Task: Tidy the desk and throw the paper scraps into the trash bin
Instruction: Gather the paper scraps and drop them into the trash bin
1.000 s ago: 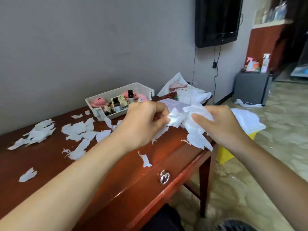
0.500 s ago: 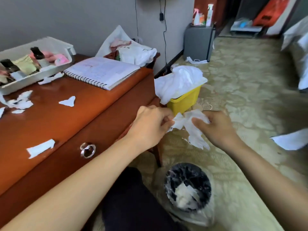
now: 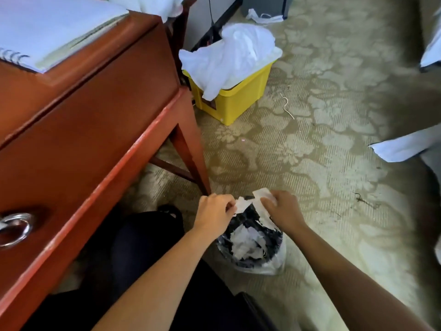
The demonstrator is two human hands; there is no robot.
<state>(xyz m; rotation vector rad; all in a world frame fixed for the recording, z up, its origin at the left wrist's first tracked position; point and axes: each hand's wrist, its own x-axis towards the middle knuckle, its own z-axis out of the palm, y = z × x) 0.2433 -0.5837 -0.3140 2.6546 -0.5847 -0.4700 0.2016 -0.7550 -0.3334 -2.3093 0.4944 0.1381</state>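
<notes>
While both hands are held directly over the trash bin (image 3: pixel 224 243), a bundle of paper scraps (image 3: pixel 244 203) is stretched between them. The left hand (image 3: pixel 216 211) pinches one end with curled fingers; the right hand (image 3: pixel 284 209) pinches the other end the same way. Neither hand has let go.

Progress: torn paper (image 3: pixel 245 242) already lies inside the bin, so at least one load appears to be done. The present step is judged to be the release of the held bundle. Only one corner of the desk (image 3: pixel 95 108) is in view, with a notebook (image 3: pixel 52 25) on it. No scraps show on that corner. Whether more remain on the rest of the top cannot be told.

Clearances: the bin stands on the carpet (image 3: pixel 322 163) just beside the desk leg (image 3: pixel 191 161), and the left hand is near the foot of that leg. A dark-clothed knee (image 3: pixel 143 235) lies to the left of the bin. A yellow box (image 3: pixel 238 101) draped with a white bag (image 3: pixel 233 51) sits further off, by the desk end. To the right, bare carpet runs as far as a white sheet (image 3: pixel 405 145), well apart from the bin. Withdrawal upward and to the right looks least obstructed.
</notes>
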